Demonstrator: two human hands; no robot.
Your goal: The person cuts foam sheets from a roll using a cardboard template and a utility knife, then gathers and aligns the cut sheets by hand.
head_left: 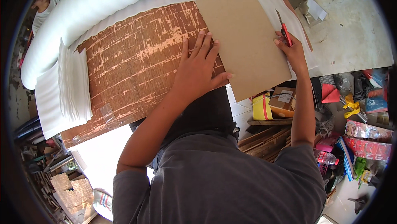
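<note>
Knife (pixel 285 34) in the right hand (pixel 292 50), as the head view has it! The fingers are wrapped around its red handle, a firm grip, and the blade points up and away from the body, just beyond the right edge of the card (pixel 248 46). The thumb of that hand sits right by that edge.

Over to the left hand (pixel 197 67): it grips nothing, palm down, fingers spread on the brown board (pixel 136 58). Index finger and thumb reach the card's left edge, right where card and board meet. That card, plain and tan, lies at the board's right-hand end, tilted slightly.

Further left, a stack of white foam sheets (pixel 64 87) rests on the board, with a strip of clear tape (pixel 107 114) near the board's lower edge. A thick white foam roll (pixel 144 1) runs across the top, and another person (pixel 49 9) sits beyond it. Down on the right, below the card: a cardboard box (pixel 283 103) beside a yellow bag (pixel 262 107).
</note>
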